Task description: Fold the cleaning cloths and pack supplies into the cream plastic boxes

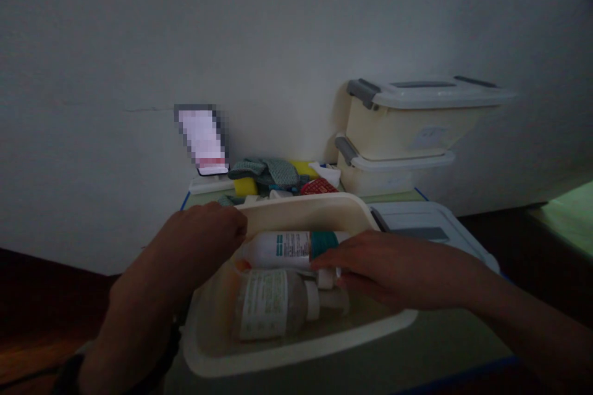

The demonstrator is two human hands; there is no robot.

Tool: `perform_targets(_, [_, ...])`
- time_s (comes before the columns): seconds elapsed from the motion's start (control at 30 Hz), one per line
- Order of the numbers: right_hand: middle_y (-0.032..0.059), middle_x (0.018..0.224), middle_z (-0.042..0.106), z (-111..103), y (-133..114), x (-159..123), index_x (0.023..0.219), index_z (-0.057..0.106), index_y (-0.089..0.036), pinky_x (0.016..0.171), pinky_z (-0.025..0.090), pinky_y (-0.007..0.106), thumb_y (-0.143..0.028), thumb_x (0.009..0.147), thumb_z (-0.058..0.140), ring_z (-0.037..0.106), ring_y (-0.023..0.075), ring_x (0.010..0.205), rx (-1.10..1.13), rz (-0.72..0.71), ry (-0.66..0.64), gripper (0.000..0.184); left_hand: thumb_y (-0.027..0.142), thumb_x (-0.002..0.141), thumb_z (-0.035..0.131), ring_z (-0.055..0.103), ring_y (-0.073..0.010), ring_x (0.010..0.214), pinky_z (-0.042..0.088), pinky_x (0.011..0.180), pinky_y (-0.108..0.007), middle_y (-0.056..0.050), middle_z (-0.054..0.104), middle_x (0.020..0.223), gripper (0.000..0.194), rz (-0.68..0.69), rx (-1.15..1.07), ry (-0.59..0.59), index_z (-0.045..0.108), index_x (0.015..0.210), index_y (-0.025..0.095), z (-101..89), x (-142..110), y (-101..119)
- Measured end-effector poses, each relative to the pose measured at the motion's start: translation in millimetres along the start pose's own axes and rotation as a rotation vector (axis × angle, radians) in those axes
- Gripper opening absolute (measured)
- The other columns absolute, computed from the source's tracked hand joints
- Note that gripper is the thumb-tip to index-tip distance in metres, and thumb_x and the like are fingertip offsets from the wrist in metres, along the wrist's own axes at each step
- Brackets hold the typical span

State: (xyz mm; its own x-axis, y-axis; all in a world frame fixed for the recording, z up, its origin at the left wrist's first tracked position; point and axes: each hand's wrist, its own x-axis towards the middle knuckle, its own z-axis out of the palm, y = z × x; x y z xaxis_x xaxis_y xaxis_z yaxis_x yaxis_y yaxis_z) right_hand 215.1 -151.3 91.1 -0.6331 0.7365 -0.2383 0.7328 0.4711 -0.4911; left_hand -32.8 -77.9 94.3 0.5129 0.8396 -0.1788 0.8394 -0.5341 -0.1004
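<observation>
A cream plastic bin (296,355) stands without its lid in front of me. My left hand (210,231) is closed over its back left rim, which it mostly hides. Inside lies a white bottle (271,250) with printed text and a teal band, on its side along the back. The fingers of my right hand (370,265) reach over its teal end and appear to grip it, with the thumb side lower. Nearer to me, a clear pump bottle (296,299) with a white label lies on its side, its pump pointing right. A small orange-red thing (243,266) shows by the bottles.
Behind the bin lie a grey-green cloth (264,171), yellow pieces (245,186) and a red patterned item (319,186). A blurred-out phone (204,139) leans at back left. Two lidded boxes (407,129) are stacked at back right. A loose lid (430,222) lies right of the bin.
</observation>
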Motion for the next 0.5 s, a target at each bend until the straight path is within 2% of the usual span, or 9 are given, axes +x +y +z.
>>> perform_targets(0.1, [0.0059,0.101,0.068,-1.0,-1.3,0.9,0.115,0.061,-0.025,0.075,0.046,0.03,-0.02,0.085,0.048,0.063,0.0206,0.087,-0.017,-0.005,-0.011,0.033,0.014,0.078,0.039,0.064,-0.0274,0.062,0.042,0.051,-0.034,-0.014,0.071,0.077,0.03,0.017,0.159,0.03,0.069,0.075,0.017,3.1,0.0,8.9])
perform_targets(0.2, [0.0051,0.099,0.069,-1.9,-1.8,2.2,0.113,0.062,-0.024,0.076,0.046,0.029,-0.017,0.083,0.049,0.063,0.0202,0.087,-0.001,-0.033,-0.046,0.033,0.009,0.076,0.041,0.063,-0.0268,0.06,0.043,0.061,-0.041,-0.012,0.07,0.067,0.029,0.102,0.223,0.056,0.068,0.067,0.017,4.5,1.3,15.2])
perform_targets(0.37, [0.0057,0.098,0.069,-1.3,-1.6,3.3,0.112,0.063,-0.023,0.076,0.046,0.029,-0.016,0.082,0.05,0.063,0.0202,0.087,0.006,-0.042,-0.027,0.033,0.006,0.076,0.044,0.062,-0.0238,0.06,0.04,0.074,-0.045,-0.009,0.069,0.064,0.03,0.16,0.209,0.046,0.065,0.059,0.018,3.0,0.0,22.5])
perform_targets(0.5, [0.0051,0.093,0.07,-0.5,-3.2,3.6,0.109,0.064,-0.022,0.073,0.046,0.028,-0.016,0.083,0.049,0.064,0.0192,0.082,-0.018,-0.017,-0.02,0.03,0.009,0.076,0.047,0.06,-0.0233,0.056,0.038,0.077,-0.047,-0.008,0.067,0.057,0.03,0.212,0.13,0.125,0.064,0.054,0.018,9.1,-2.4,20.3])
